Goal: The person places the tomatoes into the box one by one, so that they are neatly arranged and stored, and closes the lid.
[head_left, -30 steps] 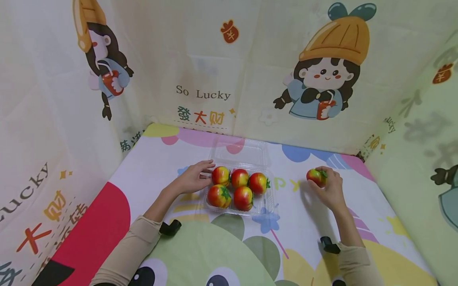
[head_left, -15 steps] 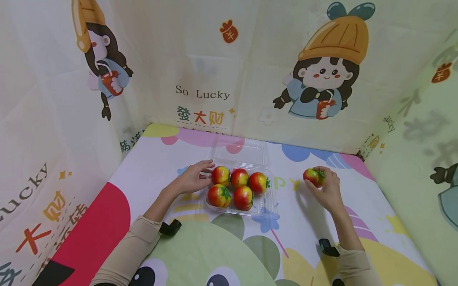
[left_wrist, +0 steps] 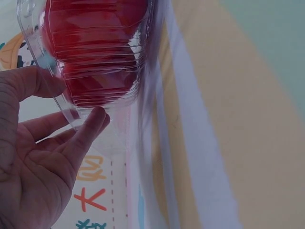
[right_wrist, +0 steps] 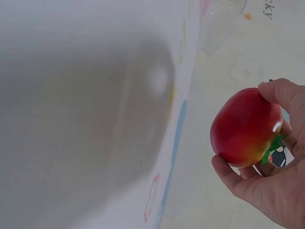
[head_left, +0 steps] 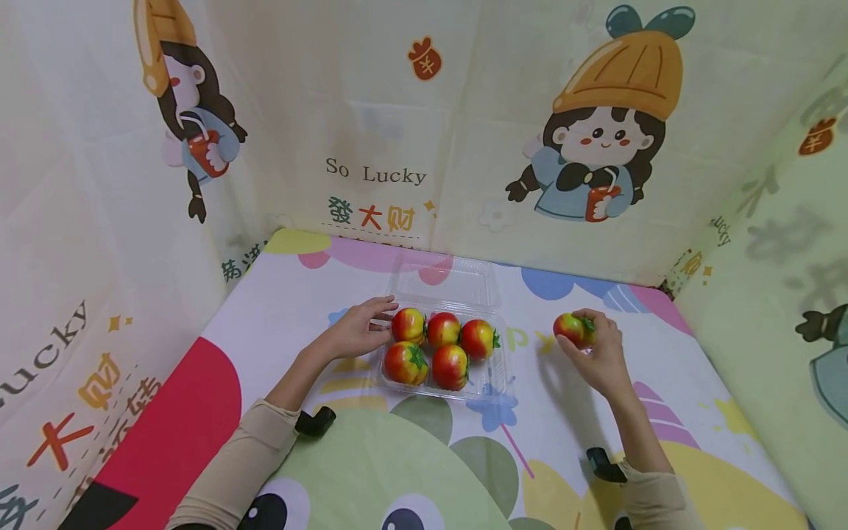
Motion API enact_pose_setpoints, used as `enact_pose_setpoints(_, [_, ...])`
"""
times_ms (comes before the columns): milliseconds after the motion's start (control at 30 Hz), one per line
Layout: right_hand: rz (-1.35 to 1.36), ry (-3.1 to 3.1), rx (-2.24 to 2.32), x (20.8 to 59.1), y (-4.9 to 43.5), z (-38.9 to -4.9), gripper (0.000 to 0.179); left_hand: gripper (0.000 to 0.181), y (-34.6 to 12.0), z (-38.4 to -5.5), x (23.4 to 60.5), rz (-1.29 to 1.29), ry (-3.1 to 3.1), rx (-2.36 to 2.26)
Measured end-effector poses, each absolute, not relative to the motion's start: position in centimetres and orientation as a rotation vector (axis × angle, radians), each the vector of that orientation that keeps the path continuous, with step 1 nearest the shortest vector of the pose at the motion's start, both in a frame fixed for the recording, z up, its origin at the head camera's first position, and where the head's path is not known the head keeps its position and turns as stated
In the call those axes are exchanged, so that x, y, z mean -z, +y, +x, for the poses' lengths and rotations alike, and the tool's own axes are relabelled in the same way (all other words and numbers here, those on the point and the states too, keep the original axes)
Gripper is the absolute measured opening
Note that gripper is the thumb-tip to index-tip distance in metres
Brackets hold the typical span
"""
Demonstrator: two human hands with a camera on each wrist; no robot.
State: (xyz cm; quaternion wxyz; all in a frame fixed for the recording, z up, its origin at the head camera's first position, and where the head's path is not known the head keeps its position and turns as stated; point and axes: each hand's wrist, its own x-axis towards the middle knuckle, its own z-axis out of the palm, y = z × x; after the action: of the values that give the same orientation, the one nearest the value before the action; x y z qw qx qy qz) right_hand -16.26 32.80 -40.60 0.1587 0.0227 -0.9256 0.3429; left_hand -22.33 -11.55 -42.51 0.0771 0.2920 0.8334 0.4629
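My right hand (head_left: 601,357) holds a red and yellow tomato (head_left: 571,330) with a green leafy top, raised over the table right of the box. In the right wrist view, thumb and fingers grip the tomato (right_wrist: 245,128) around its sides. A clear plastic box (head_left: 489,379) lies with its lid (head_left: 464,283) folded back, and several similar tomatoes (head_left: 450,366) sit in it in two rows. At the box's left side is my left hand (head_left: 361,327). The left wrist view has its thumb (left_wrist: 43,85) and fingers pinching the edge of the box (left_wrist: 102,98).
A patterned cloth (head_left: 344,456) covers the table. Printed curtains (head_left: 464,132) stand at the back and both sides. Black wrist mounts (head_left: 316,422) sit at both cuffs.
My right hand has moved slowly left with the tomato, closer to the box. The left hand, the box and the tomatoes in it have stayed put.
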Motion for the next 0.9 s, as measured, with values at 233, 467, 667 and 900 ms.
enact_pose_setpoints(233, [0.071, -2.642, -0.982, 40.7, 32.0, -16.0, 0.054, 0.057, -11.6, -22.3, 42.6, 0.876, 2.508, -1.373])
enact_pose_setpoints(467, [0.089, -2.643, -0.962, 40.7, 31.3, -15.6, 0.054, 0.057, -11.5, -22.2, 42.5, 0.873, 2.503, -1.385])
enact_pose_setpoints(667, [0.142, -2.598, -0.991, 40.9, 30.9, -15.4, 0.053, 0.057, -11.6, -22.3, 42.6, 0.885, 2.498, -1.385])
enact_pose_setpoints(900, [0.179, -2.563, -1.020, 41.2, 30.3, -15.5, 0.052, 0.057, -11.6, -22.4, 42.6, 0.904, 2.508, -1.383])
